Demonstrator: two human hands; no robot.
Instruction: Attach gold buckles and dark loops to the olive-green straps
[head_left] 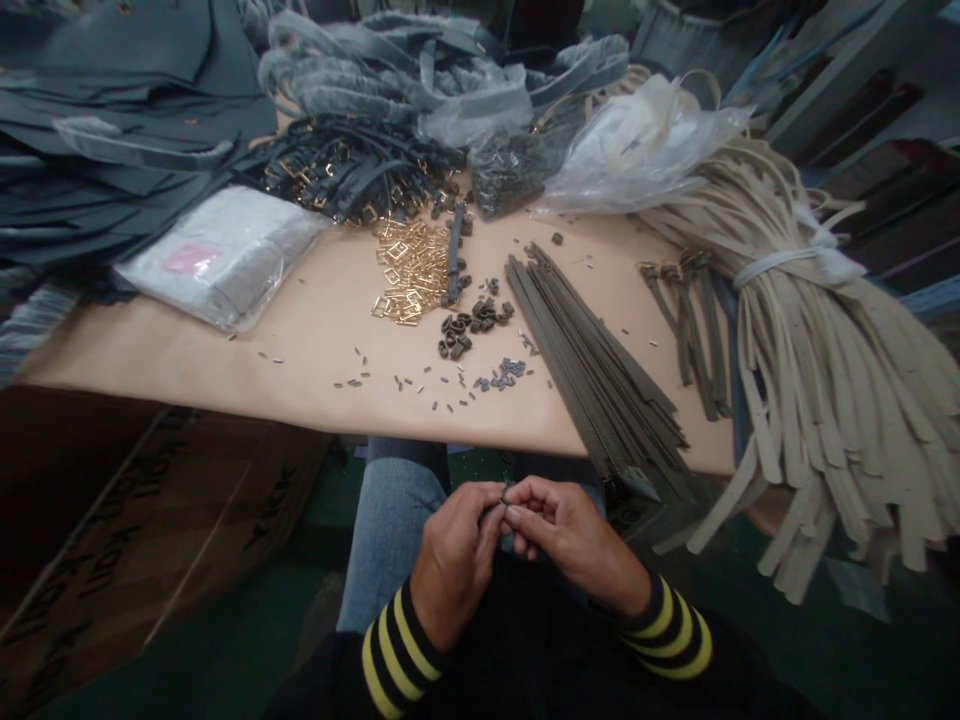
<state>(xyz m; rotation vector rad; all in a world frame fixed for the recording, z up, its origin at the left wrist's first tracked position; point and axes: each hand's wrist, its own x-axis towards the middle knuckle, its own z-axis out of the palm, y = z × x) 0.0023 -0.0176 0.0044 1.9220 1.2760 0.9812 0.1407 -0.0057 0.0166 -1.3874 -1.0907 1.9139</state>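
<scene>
**Your left hand (454,570) and right hand (574,535) pinch one small dark piece (502,497)**

Your fingers (529,497) are closed, with both hands gripping that single piece from either side, fingertips meeting around it. It is too small to identify from here. It sits right between your fingertips, above your lap and just short of the near edge of the desk (300,345), which is covered in tan paper.

You have two hands in view, in black sleeves (401,655) with yellow stripes, and your jeans (390,530) show beneath them. Nothing else touches your fingers.

On the desk ahead of you lie one heap of gold rectangular buckles (409,270), one cluster of dark metal loops (465,330), too many to count exactly, and dozens of tiny metal tubes (405,382) scattered nearer you. To the right are one bundle of long olive strips (592,360), a few shorter olive straps (694,330), and a large hank of cream straps (817,390) tied with a white band (780,263). Farther off lie dark straps with gold buckles (345,170), one clear bag of grey material (225,255), and a stack of dark panels (97,130). One printed cardboard box (127,520) stands at your left.
</scene>
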